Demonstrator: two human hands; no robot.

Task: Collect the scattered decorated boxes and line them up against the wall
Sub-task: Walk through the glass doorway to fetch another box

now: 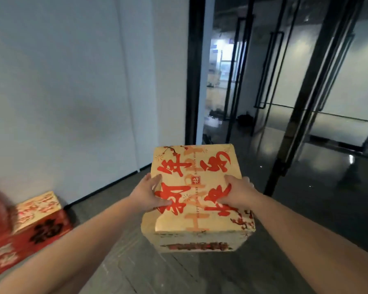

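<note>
Head view: gold box (pixel 197 192) betw. both hands (pixel 192 193), thumbs on top, probably off floor.

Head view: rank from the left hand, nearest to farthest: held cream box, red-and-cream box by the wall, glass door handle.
1. Held cream box: the left hand grips its left edge, so touching.
2. Red-and-cream box: low at left on the floor, against the white wall.
3. Glass door handle: upper right, well beyond the held box.
</note>
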